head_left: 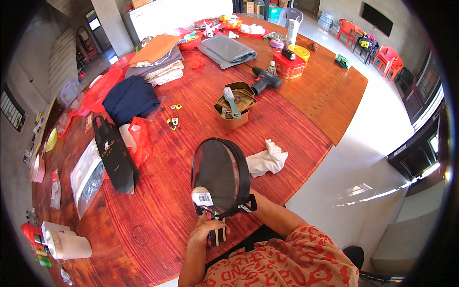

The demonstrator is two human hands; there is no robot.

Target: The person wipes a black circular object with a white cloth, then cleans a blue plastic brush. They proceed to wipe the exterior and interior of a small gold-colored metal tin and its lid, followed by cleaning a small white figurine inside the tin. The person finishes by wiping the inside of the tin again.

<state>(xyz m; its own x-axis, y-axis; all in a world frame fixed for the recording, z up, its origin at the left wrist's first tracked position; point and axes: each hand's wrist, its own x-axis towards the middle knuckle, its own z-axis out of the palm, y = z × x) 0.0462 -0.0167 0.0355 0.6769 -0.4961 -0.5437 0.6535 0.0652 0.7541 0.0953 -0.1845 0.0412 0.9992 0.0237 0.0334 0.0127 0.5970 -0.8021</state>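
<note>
A black round table tennis bat case with a dark see-through front stands tilted up over the table's near edge. A white ball and a white barcode label show at its lower left. From the case's bottom sticks out a striped bat handle. My left hand is closed around this handle, its thumb along the upper part. My right forearm reaches in behind the case's right side; the hand and its fingers are hidden there. A crumpled white cloth lies just right of the case.
Beyond the case stands a brown box with a brush on it. Farther off are a cordless drill, a red tin and folded cloths. A black paper bag lies left; a white cup stands near left.
</note>
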